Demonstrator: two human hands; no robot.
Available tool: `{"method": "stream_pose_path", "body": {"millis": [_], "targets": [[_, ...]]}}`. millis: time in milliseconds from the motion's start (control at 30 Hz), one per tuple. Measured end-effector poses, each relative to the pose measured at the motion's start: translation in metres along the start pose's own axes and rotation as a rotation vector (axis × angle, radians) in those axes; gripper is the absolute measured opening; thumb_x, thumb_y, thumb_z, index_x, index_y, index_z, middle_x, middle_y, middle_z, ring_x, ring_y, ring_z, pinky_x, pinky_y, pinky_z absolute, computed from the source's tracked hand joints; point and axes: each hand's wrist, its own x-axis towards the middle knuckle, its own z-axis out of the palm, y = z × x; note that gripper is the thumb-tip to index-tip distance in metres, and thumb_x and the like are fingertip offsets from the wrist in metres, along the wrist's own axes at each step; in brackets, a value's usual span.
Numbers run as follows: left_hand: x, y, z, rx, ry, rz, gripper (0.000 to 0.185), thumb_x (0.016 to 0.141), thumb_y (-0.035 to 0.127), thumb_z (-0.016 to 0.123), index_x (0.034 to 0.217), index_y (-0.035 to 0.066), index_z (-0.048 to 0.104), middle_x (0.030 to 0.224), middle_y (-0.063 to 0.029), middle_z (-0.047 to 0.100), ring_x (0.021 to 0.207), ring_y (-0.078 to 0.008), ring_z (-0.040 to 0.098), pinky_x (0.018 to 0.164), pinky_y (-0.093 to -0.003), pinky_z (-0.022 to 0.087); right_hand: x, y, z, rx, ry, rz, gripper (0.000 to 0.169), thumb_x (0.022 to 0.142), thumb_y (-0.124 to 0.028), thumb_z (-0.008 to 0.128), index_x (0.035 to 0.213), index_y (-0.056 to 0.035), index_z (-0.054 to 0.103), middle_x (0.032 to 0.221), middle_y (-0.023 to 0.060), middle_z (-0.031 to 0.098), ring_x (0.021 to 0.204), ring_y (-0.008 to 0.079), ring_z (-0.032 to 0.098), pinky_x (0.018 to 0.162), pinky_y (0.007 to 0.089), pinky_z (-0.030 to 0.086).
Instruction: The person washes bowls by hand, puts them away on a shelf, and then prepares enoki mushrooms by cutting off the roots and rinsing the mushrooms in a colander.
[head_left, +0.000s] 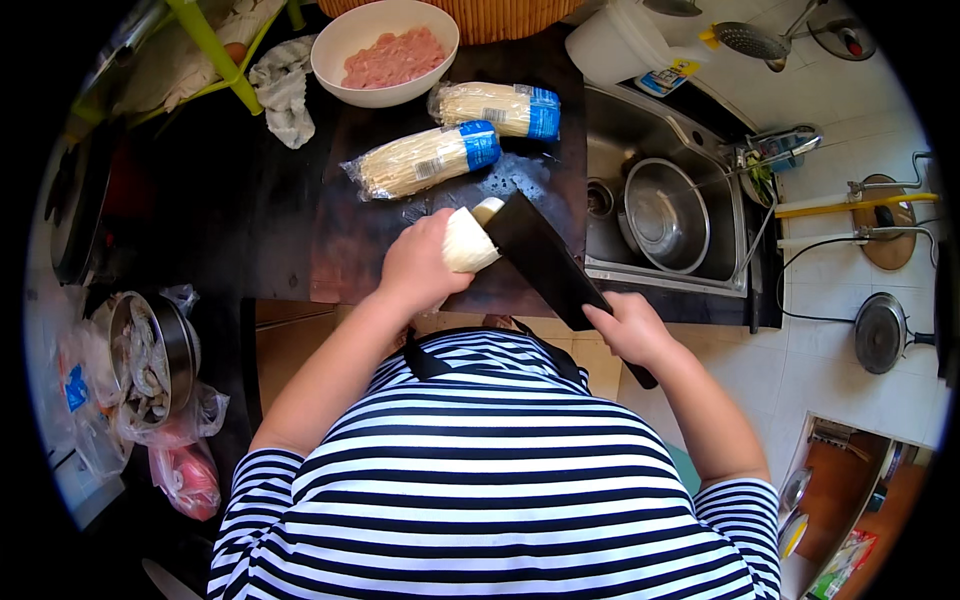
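Observation:
My left hand (421, 259) grips a pale bundle (469, 244), apparently enoki mushrooms, with its flat end facing right. In my right hand (630, 324) is the handle of a dark cleaver (541, 259). The blade slants up and left, its far end beside the bundle; whether it touches cannot be told. A small pale piece (488, 210) shows between the bundle and the blade, partly hidden. Beyond my hands, two plastic-wrapped packs of enoki mushrooms with blue bands lie on the dark board, a nearer pack (424, 161) and a farther pack (491, 110).
A white bowl of raw sliced meat (394, 64) stands at the back. Right of the board, a steel sink (611, 150) holds a metal basin (666, 215). A cloth (289, 94) lies near a green rack (214, 56). At left is a pot of shrimp-like food (150, 360) among plastic bags.

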Motion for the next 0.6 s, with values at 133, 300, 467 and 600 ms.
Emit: {"method": "stream_pose_path", "body": {"millis": [133, 300, 467, 600], "targets": [[-0.007, -0.042, -0.024, -0.741, -0.104, 0.000, 0.081, 0.057, 0.024, 0.079, 0.125, 0.003, 0.041, 0.116, -0.0096, 0.054, 0.106, -0.0209, 0.053, 0.090, -0.0321, 0.042, -0.023, 0.032, 0.010, 0.128, 0.139, -0.076, 0.026, 0.085, -0.026, 0.056, 0.077, -0.0011, 0.061, 0.062, 0.0098, 0.058, 0.053, 0.0194, 0.056, 0.054, 0.0313, 0.045], [-0.012, -0.055, -0.040, -1.412, -0.240, -0.142, 0.085, 0.054, 0.026, 0.080, 0.126, 0.002, 0.041, 0.113, -0.0100, 0.055, 0.102, -0.0204, 0.055, 0.086, -0.0333, 0.046, -0.038, 0.027, 0.029, 0.577, 0.364, -0.162, 0.026, 0.087, -0.018, 0.054, 0.068, 0.0001, 0.053, 0.054, 0.0054, 0.054, 0.046, 0.0120, 0.051, 0.045, 0.0260, 0.041], [-0.009, -0.028, -0.047, -1.632, -0.313, -0.057, 0.084, 0.057, 0.029, 0.079, 0.125, 0.000, 0.041, 0.110, -0.0115, 0.057, 0.098, -0.0218, 0.059, 0.083, -0.0349, 0.050, -0.042, 0.050, 0.035, 0.824, 0.420, -0.153, 0.022, 0.089, -0.019, 0.053, 0.076, -0.0013, 0.054, 0.059, 0.0040, 0.054, 0.049, 0.0113, 0.051, 0.046, 0.0245, 0.041], [-0.001, 0.002, -0.051, -1.617, -0.266, -0.075, 0.081, 0.063, 0.036, 0.074, 0.126, -0.001, 0.039, 0.111, -0.0142, 0.056, 0.098, -0.0237, 0.059, 0.084, -0.0363, 0.050, -0.040, 0.081, 0.025, 0.896, 0.446, -0.169, 0.021, 0.089, -0.019, 0.053, 0.076, -0.0015, 0.054, 0.059, 0.0037, 0.054, 0.049, 0.0108, 0.051, 0.046, 0.0241, 0.041]]}}
